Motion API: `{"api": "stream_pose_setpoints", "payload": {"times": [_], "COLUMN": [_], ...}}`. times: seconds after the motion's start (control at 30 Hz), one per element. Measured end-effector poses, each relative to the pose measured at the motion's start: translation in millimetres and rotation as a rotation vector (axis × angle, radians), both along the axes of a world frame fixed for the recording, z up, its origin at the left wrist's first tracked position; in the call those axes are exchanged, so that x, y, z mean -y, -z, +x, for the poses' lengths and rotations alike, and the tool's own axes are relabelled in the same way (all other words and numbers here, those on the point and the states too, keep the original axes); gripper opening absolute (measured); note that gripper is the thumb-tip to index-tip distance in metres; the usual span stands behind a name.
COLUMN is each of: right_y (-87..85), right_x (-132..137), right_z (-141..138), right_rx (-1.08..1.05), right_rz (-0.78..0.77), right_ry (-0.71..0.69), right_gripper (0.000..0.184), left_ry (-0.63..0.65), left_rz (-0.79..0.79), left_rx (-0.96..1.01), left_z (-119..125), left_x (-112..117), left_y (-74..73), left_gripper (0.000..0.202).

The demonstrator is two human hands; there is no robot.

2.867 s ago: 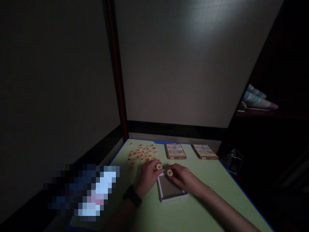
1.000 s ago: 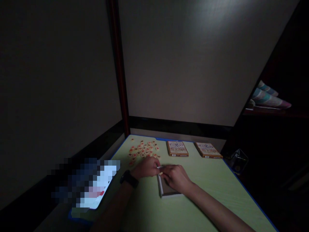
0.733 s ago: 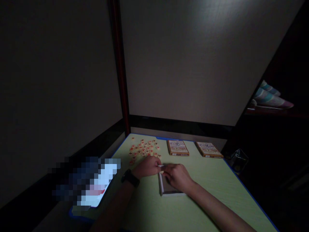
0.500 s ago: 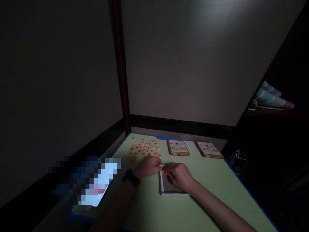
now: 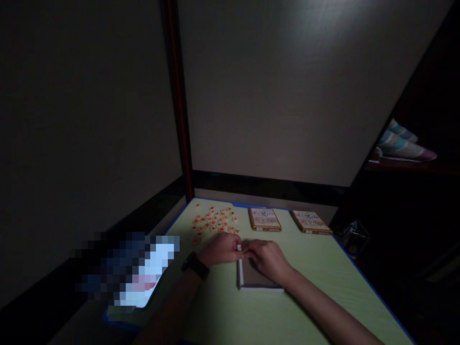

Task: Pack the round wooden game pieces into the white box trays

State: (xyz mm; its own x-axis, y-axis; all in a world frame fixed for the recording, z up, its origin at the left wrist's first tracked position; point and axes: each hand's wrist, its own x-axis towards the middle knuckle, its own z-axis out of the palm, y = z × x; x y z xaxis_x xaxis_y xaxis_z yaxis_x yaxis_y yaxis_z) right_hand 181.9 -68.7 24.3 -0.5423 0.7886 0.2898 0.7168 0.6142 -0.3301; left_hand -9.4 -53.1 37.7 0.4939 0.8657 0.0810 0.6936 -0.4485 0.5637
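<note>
my left grip (image 5: 223, 247) pinches the box's (image 5: 260, 289) far corner; right grip (image 5: 268, 258) pinches, probably, a piece (image 5: 243, 251), view murky. crowded there, the piece could slip.

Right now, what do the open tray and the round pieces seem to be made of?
The open tray: probably cardboard, with a matte finish; its brown-grey inside and thin white edges suggest this. The round pieces: wood or plastic perhaps, pale with red or dark marks; too small to judge the finish.
</note>
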Motion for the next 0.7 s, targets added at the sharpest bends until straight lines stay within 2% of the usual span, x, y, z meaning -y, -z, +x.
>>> {"api": "stream_pose_setpoints", "payload": {"times": [0.1,0.2,0.3,0.37,0.43,0.53,0.67,0.7], "right_y": [-6.1,-9.7,-8.9,-6.6,-3.7,-1.1,-3.7,-5.0], "right_x": [-1.2,-1.9,-1.9,-2.1,-2.8,-2.8,0.7,1.5], "right_z": [6.5,14.9,19.7,19.7,17.9,15.4,15.9,16.5], "right_rx": [-0.184,-0.345,-0.463,-0.561,-0.657,-0.708,-0.483,-0.420], "right_rz": [-0.049,-0.189,-0.408,-0.533,-0.582,-0.513,-0.327,-0.269], "right_ry": [0.000,-0.097,-0.189,-0.224,-0.224,-0.152,-0.040,-0.041], "right_gripper": [0.006,0.012,0.011,0.014,0.021,0.031,0.015,0.017], "left_ry": [0.012,-0.001,-0.029,-0.064,-0.104,-0.129,-0.133,-0.135], "left_rz": [0.016,0.051,0.054,0.056,0.074,0.086,0.069,0.074], "left_rx": [-0.015,-0.006,0.024,0.037,0.037,0.036,0.080,0.090], "left_z": [0.2,1.1,1.6,1.3,0.4,-0.9,-0.6,-0.3], "left_x": [1.1,2.6,2.9,2.0,0.6,-1.0,-1.6,-1.7], "left_y": [-1.1,-1.6,-2.0,-2.3,-2.5,-2.6,-2.7,-2.6], "left_gripper": [0.010,0.013,0.021,0.024,0.025,0.022,0.013,0.012]}}
